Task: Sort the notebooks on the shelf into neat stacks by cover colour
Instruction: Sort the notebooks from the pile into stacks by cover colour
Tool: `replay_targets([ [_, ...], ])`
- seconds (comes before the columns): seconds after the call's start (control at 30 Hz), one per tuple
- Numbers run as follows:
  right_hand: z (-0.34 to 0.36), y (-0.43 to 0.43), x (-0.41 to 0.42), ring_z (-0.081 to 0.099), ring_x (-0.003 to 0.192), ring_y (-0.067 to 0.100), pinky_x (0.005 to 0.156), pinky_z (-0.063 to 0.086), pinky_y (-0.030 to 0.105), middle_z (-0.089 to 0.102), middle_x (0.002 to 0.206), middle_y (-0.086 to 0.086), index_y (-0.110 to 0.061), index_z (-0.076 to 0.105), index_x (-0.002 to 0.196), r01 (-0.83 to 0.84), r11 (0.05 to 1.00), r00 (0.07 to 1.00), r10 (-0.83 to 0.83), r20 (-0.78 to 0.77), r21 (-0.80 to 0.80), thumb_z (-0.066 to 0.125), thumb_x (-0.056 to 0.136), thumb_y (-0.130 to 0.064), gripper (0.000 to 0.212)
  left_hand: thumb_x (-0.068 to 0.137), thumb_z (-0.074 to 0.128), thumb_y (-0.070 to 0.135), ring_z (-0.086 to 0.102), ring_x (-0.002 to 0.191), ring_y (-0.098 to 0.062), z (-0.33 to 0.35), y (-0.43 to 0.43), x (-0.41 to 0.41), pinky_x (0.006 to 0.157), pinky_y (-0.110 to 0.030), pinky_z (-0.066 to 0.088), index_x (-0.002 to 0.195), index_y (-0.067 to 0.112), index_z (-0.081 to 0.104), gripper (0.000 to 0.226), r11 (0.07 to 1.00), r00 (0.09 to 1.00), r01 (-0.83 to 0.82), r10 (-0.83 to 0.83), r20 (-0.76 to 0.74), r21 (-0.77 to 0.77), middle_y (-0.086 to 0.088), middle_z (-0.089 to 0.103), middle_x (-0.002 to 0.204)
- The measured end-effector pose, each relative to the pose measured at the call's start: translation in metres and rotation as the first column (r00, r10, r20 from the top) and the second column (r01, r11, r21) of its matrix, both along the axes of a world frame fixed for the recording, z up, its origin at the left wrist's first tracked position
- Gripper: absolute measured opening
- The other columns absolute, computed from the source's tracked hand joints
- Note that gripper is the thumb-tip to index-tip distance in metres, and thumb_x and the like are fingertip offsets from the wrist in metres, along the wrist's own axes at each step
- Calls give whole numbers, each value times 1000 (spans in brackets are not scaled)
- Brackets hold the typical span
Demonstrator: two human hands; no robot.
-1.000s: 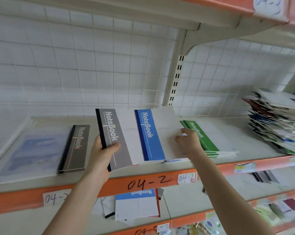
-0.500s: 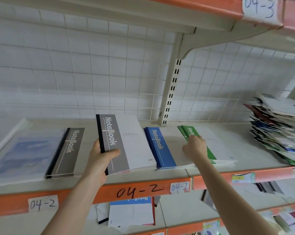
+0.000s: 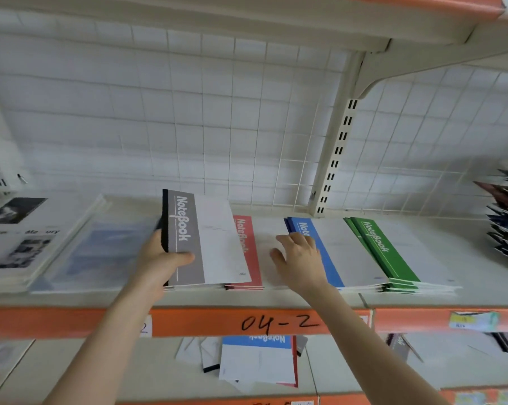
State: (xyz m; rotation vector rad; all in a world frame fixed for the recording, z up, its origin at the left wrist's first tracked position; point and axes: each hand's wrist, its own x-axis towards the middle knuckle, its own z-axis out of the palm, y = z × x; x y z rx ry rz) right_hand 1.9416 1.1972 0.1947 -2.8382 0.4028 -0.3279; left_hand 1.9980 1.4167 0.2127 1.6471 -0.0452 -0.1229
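L hand [image 3: 159,258] grips the grey notebook [image 3: 194,238] by its black spine, thumb curled over the cover. The book sits up-left of the handwritten 04-2 mark [image 3: 279,321] on the orange shelf edge [image 3: 42,321], its near end low over the shelf and its far end tipped up. Vs 0.5 s ago it's further from the blue stack [image 3: 355,252], and a red notebook [image 3: 246,252] now shows straight above the mark, partly tucked under the grey one's R edge. R hand [image 3: 299,258] has left the green stack [image 3: 384,249] and come across to just up-right of the mark. Its fingers are spread and loose with nothing held, over the red book's white page and the blue stack's L edge; can't tell if it presses down. Blue stack lies up-right of the mark w/ the green one touching it further R, both flat as before. A messy mixed pile [image 3: 506,223] sits far R of the mark. Directly below the mark, on the lower shelf, lies a blue-topped notebook [image 3: 258,358] among loose ones.
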Motion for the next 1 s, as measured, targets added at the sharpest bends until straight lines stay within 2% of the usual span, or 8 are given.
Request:
replay_targets([
  [0.07, -3, 9, 3, 34, 127, 26, 105, 31, 37, 47, 134, 5, -15, 48, 133, -16, 1000, 1000, 16, 25, 15, 42, 97, -32, 41, 76, 63, -13, 56, 71, -16, 1, 14, 6, 59, -22, 40, 77, 23, 52, 38, 990, 997, -51, 43, 57, 131, 1, 59, 78],
  [0.17, -7, 19, 6, 37, 126, 26, 105, 30, 36, 48, 133, 6, -15, 49, 132, -29, 999, 999, 28, 38, 32, 41, 97, -32, 40, 74, 70, 1, 61, 79, -24, -5, 31, 20, 66, -30, 47, 86, 17, 57, 24, 887, 993, -86, 41, 108, 453, -1, 63, 81],
  [0.3, -11, 27, 6, 37, 127, 27, 106, 32, 39, 48, 133, 6, -14, 49, 132, -39, 998, 999, 38, 39, 40, 41, 97, -32, 40, 80, 65, 19, 55, 104, -30, -13, 34, 18, 76, -36, 49, 112, 13, 56, 33, 504, 971, -167, -67, 230, 847, -6, 62, 106],
  [0.37, -14, 28, 6, 38, 127, 26, 106, 32, 39, 49, 132, 6, -14, 49, 131, -51, 999, 998, 51, 34, 19, 40, 98, -33, 40, 90, 55, 26, 45, 119, -28, -18, 27, 6, 85, -37, 44, 126, 17, 50, 38, 339, 944, -234, -147, 297, 911, -4, 53, 125],
  [0.53, -17, 34, 1, 39, 128, 27, 106, 32, 39, 50, 133, 4, -15, 48, 131, -100, 994, 995, 100, 13, -40, 32, 97, -38, 44, 99, 26, 42, 17, 141, -24, -35, 1, -22, 109, -48, 23, 143, 31, 29, 45, 297, 890, -93, -403, 214, 950, 1, 24, 152],
  [0.67, -17, 39, -6, 33, 131, 22, 106, 26, 37, 43, 138, -2, -22, 41, 135, -164, 984, 984, 158, -81, -75, 19, 92, -49, 55, 100, 16, 43, -2, 144, -29, -45, -6, -21, 110, -61, 5, 145, 39, 16, 45, 256, 879, 24, -466, 101, 966, 1, 1, 158],
  [0.9, -20, 34, -6, 27, 134, 18, 110, 20, 36, 36, 144, -3, -24, 35, 139, -182, 973, 980, 167, -111, -143, 24, 99, -47, 47, 100, 17, 45, -5, 145, -25, -45, 4, -15, 111, -58, 3, 146, 39, 11, 47, 228, 853, 47, -516, 80, 972, 3, -2, 158],
  [1.0, -17, 32, -9, 28, 134, 19, 109, 21, 38, 39, 141, -1, -23, 39, 137, -176, 974, 982, 165, -87, -143, 12, 91, -57, 62, 99, 20, 48, 1, 145, -23, -40, -1, -16, 112, -58, 9, 146, 33, 17, 50, 263, 847, 10, -515, 131, 965, 3, 9, 157],
])
